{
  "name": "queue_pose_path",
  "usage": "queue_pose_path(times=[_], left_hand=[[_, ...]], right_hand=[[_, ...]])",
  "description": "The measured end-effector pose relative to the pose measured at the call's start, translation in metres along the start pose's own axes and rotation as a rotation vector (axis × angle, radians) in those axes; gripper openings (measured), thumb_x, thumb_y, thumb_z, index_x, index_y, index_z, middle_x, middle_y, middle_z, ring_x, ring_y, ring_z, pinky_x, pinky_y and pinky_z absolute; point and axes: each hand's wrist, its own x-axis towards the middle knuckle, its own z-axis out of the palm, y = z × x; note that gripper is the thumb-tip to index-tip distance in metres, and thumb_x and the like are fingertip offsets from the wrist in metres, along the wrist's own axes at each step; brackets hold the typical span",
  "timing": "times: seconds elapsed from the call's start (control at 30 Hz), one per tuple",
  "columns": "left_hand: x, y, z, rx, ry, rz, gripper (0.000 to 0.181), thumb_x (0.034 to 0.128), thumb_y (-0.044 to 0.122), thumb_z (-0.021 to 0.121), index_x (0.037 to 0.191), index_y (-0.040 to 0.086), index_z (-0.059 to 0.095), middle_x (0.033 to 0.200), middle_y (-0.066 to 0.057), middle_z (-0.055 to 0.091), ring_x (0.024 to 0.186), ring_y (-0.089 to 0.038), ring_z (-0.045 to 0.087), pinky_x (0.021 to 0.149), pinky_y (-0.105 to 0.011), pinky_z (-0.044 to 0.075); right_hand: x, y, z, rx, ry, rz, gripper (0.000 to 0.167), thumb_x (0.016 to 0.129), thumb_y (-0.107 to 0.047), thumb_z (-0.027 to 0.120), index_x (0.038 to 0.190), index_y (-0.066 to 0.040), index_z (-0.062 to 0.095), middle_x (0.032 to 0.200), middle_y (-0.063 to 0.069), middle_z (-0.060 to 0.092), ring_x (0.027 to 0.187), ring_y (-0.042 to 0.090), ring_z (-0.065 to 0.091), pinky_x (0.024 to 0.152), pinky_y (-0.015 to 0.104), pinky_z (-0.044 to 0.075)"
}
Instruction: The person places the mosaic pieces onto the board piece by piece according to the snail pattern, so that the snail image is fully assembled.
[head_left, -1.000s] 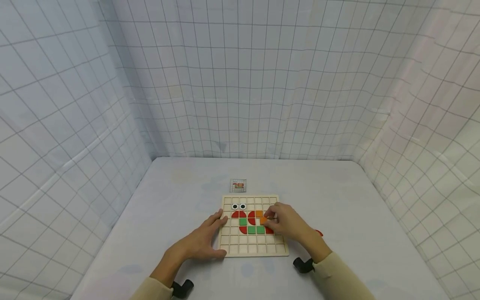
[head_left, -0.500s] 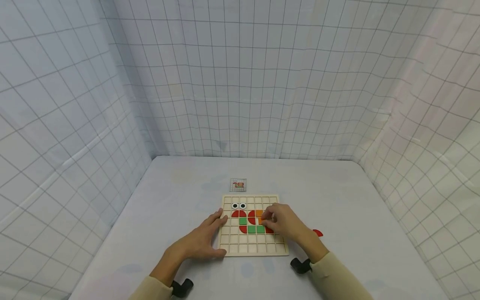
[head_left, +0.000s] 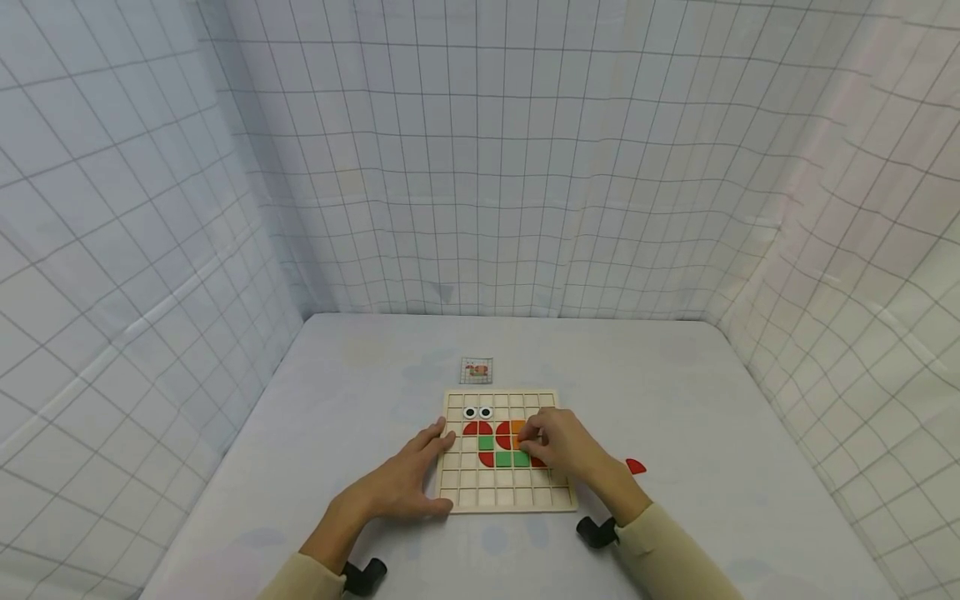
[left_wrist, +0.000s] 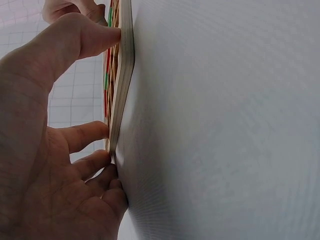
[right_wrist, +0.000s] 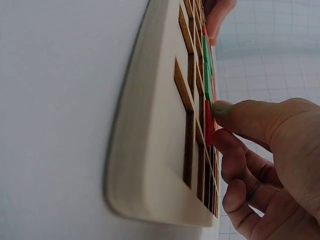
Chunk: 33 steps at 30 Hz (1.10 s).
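Observation:
A pale wooden grid board (head_left: pixel 487 498) lies on the table, seen edge-on in both wrist views. My left hand (head_left: pixel 405 482) rests at its left side, fingers extended, the thumb on the near edge. With thumb and fingertips my right hand (head_left: pixel 567 448) pinches an orange square tile (head_left: pixel 517 444), partly hidden, low over the board's right half. Just behind that tile is another orange square (head_left: pixel 517 427). Red quarter-round tiles (head_left: pixel 503 435) sit to their left, green squares (head_left: pixel 503 459) in front. Two round eye tiles (head_left: pixel 477 412) lie toward the back.
A small picture card (head_left: pixel 476 371) lies behind the board. One loose red quarter-round piece (head_left: pixel 635 467) is on the table to the right, near my right wrist. Gridded white curtains (head_left: pixel 510 192) stand around the back and sides of the white-covered table (head_left: pixel 360 375).
My right hand has shifted slightly left with the orange square, bringing it up beside the red quarter-rounds. The loose red piece shows more fully. My left hand has kept its place.

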Motion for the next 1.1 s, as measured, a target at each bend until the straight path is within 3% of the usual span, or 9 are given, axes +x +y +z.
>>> queue_pose_path(times=[0.47,0.73,1.1], left_hand=[[0.0,0.0,0.001,0.002,0.001,0.002,0.112,0.0902,0.045,0.093,0.181,0.006,0.04,0.196,-0.019,0.021,0.181,-0.048,0.027,0.137,-0.073,0.04],[0.001,0.0,0.001,0.007,0.001,-0.003,0.112,0.09,0.046,0.092,0.181,0.008,0.04,0.196,-0.017,0.02,0.181,-0.047,0.027,0.136,-0.073,0.042],[0.001,0.0,0.0,0.019,0.005,-0.007,0.113,0.0894,0.047,0.091,0.182,0.008,0.04,0.197,-0.016,0.02,0.181,-0.045,0.028,0.136,-0.071,0.043]], right_hand=[[-0.002,0.0,0.001,0.007,-0.008,0.025,0.009,0.106,-0.019,0.088,0.109,-0.011,0.088,0.105,-0.006,0.079,0.086,0.007,0.059,0.077,0.022,0.053],[-0.006,0.002,-0.002,0.015,0.015,0.028,0.004,0.106,-0.016,0.087,0.11,-0.016,0.088,0.105,-0.007,0.078,0.085,0.009,0.058,0.076,0.022,0.051],[-0.019,0.015,-0.012,0.015,0.037,0.042,0.006,0.106,-0.015,0.086,0.111,-0.016,0.087,0.106,-0.007,0.077,0.081,0.006,0.056,0.072,0.021,0.05]])
